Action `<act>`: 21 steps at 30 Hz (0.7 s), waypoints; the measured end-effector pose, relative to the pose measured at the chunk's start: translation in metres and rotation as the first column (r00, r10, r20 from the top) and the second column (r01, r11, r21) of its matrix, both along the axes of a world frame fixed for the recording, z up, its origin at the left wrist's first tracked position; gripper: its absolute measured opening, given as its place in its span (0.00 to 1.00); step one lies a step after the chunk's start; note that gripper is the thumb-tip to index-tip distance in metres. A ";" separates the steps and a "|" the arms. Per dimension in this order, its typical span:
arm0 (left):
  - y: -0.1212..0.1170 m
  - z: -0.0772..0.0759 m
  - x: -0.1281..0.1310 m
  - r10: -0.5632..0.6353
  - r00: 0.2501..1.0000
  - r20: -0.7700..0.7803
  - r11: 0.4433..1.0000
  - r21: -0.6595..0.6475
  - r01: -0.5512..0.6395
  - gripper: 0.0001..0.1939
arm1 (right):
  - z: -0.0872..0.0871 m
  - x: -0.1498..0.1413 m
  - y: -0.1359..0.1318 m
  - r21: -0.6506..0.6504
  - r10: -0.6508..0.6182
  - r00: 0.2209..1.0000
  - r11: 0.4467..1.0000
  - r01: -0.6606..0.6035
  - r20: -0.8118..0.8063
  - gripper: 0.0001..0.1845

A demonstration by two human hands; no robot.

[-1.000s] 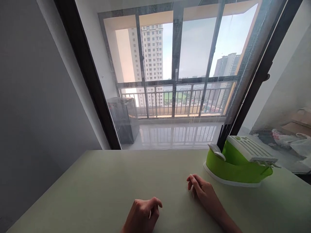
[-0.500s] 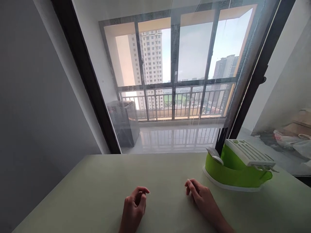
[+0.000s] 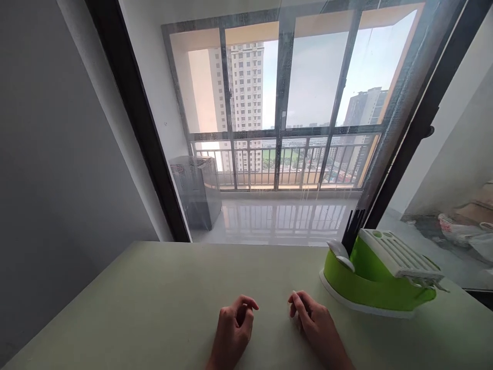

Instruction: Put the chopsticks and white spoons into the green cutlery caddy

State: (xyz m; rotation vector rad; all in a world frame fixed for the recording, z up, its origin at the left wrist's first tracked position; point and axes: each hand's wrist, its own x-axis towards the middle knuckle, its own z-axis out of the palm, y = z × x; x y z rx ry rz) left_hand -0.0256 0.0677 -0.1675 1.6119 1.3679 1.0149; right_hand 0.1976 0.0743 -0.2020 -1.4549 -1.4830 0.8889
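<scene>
My left hand (image 3: 232, 330) rests on the pale green table (image 3: 146, 303) near its front edge, fingers curled loosely inward with nothing in them. My right hand (image 3: 314, 321) lies a short way to its right, fingers bent down onto the tabletop, holding nothing. A bright green holder with a white slotted top (image 3: 379, 275) stands on the table just right of my right hand, not touched by it.
A large glass door (image 3: 277, 128) with a dark frame rises behind the table, with a railed balcony beyond. A grey wall fills the left. Bags and boxes (image 3: 462, 226) lie on the floor at the far right.
My left hand has shifted right, closer to my right hand, its fingers still curled. The right hand has barely moved. The view has wobbled slightly.
</scene>
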 end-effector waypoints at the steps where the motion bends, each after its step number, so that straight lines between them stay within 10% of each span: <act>1: -0.001 0.001 -0.001 0.004 1.000 0.021 1.000 -0.013 -0.004 0.11 | 0.000 0.000 0.000 0.000 -0.002 1.000 1.000 0.002 0.006 0.30; 21: -0.006 0.008 -0.015 0.141 0.972 0.187 0.956 -0.280 -0.085 0.24 | -0.029 -0.010 -0.005 -0.048 -0.084 0.996 0.995 0.085 0.020 0.35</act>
